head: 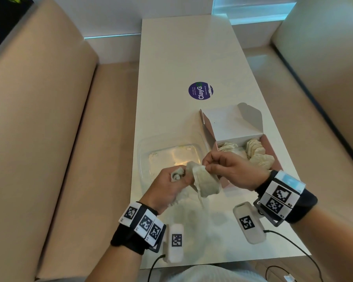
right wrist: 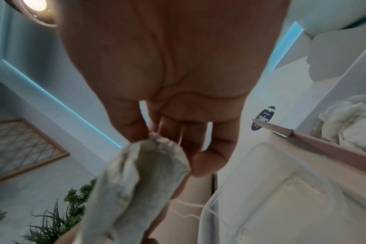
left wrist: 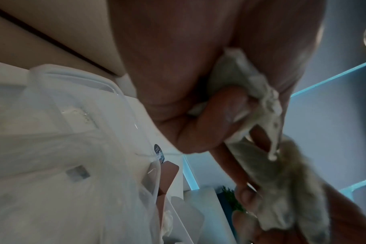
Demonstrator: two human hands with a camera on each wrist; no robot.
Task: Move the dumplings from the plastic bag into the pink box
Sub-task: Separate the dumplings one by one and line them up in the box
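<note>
Pinching dumpling (head: 206, 185): R hand (head: 230, 169); L hand (head: 169, 189) gripping bag (head: 178, 175).

A place to sit and eat, like a café: soft tan seats (head: 39, 119) on both sides of a long white bench (head: 181, 58) bearing a round sticker (head: 200, 91).

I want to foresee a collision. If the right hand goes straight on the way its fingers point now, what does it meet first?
Probably the left hand. The right hand points leftward while pinching the plastic bag, which the left hand grips too; depth between them is unclear.
</note>
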